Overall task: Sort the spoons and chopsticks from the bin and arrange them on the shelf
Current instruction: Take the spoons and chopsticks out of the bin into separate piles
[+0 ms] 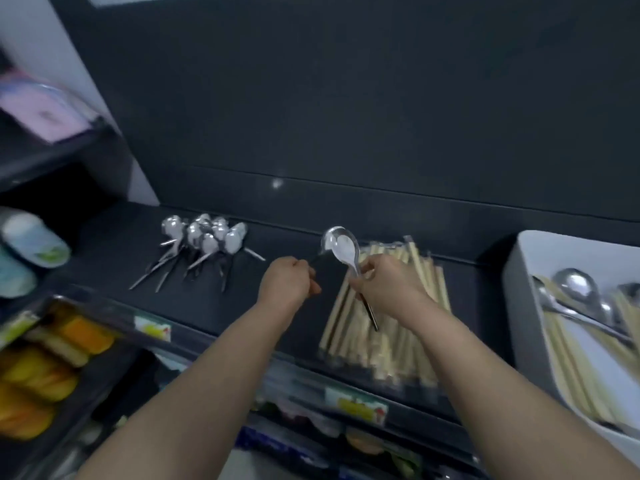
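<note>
Both hands over the dark shelf (114, 251). Right hand (388, 285) grips a spoon (343, 247) by the handle, bowl pointing far. Left hand (287, 282) is closed; it seems to pinch a second spoon's handle, though blur hides the contact. Spoon pile (204, 240) lies far left, chopstick pile (384, 327) under the right hand. White bin (530, 306) at right holds mixed spoons and chopsticks.

left hand (289, 284): bare, no glove | right hand (389, 287): bare | forearms: uncovered, sleeveless in view
</note>
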Motion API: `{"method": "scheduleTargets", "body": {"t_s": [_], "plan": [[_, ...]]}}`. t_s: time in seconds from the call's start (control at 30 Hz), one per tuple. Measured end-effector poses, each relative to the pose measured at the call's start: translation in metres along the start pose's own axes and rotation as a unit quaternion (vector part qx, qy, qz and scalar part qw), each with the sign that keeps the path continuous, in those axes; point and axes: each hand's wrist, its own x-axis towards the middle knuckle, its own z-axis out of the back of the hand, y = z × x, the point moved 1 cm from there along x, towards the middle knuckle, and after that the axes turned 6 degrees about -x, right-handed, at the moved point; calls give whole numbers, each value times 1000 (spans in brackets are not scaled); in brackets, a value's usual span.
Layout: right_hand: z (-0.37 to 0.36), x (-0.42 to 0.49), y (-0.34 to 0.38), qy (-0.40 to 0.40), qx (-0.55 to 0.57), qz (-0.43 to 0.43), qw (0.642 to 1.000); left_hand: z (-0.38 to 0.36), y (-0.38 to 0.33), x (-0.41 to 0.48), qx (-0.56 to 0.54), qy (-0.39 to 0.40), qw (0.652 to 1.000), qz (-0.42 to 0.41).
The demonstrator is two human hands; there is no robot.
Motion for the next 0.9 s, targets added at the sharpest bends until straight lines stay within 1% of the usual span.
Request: {"method": "scheduleTargets", "body": {"t_s": [0.13,0.23,0.37,0.47,0.53,0.63,0.67,0.73,0.8,0.9], "plan": [[-69,34,73,38,-27,-19,999,95,33,60,1,-40,998,42],[-110,59,110,55,-29,-47,997,146,56,100,5,-53,996,70],[-144,81,144,66,-35,-78,994,182,78,129,30,-37,993,105],[-160,96,163,58,-36,-86,994,191,78,139,67,-2,993,102],[-165,102,174,48,-37,-80,995,193,75,142,146,33,985,84],[-166,105,184,41,-56,-53,996,196,69,146,283,82,955,44],[-165,105,186,41,-67,-45,996,196,67,146,319,90,943,31],[-162,102,188,41,-95,-30,994,197,61,143,378,81,922,-11],[-155,99,186,31,-129,-9,991,195,52,139,394,58,915,-70],[-139,87,174,-3,-202,25,979,176,35,129,387,66,909,-143]]}}
